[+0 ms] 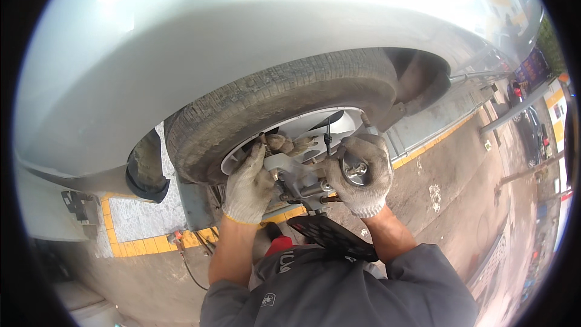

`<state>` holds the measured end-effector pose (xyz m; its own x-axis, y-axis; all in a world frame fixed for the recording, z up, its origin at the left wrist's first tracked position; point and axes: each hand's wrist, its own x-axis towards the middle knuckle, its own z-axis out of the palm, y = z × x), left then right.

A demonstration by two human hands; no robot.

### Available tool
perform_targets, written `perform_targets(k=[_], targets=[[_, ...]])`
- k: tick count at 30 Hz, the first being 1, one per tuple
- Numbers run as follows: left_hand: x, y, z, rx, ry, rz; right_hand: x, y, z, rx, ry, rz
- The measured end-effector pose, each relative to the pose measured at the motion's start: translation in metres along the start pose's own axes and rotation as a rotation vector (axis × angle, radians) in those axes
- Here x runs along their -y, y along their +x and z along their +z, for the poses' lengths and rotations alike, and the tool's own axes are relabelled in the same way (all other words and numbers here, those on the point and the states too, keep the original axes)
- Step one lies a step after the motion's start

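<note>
Tyre (272, 97) is rough matt rubber, bodywk (151, 66) glossy, clamp (293, 172) mtl, gloves (248, 188) knit cloth.

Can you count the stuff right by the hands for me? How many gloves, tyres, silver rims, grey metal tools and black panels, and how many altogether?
Left glove and right glove: 2
Tyre: 1
Silver rim: 1
Grey metal tool: 1
Black panel: 1
Total: 6

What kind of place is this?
Probably a vehicle repair workshop, though it could be an open-sided garage: a pale car stands raised above the floor, a metal device is held at its wheel, and yellow edging borders the bay.
</note>
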<state>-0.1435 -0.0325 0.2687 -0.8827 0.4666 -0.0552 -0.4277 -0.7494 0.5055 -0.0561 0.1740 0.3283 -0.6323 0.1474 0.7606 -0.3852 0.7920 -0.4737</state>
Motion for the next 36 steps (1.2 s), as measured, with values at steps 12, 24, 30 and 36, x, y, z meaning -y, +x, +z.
perform_targets(k=[12, 24, 30, 36], targets=[[0.003, 0.005, 0.000, -0.048, -0.024, 0.010, -0.007, 0.009, 0.003, -0.015, 0.007, -0.060], [0.052, -0.025, -0.068, -0.254, 1.454, 0.387, -0.012, 0.023, -0.003, 0.000, -0.031, -0.077], [0.102, -0.053, -0.018, -0.287, 1.115, 0.683, -0.028, 0.019, -0.004, 0.027, 0.030, -0.094], [0.123, -0.060, 0.026, -0.189, 1.697, 0.845, -0.036, 0.017, -0.011, 0.102, 0.130, -0.042]])
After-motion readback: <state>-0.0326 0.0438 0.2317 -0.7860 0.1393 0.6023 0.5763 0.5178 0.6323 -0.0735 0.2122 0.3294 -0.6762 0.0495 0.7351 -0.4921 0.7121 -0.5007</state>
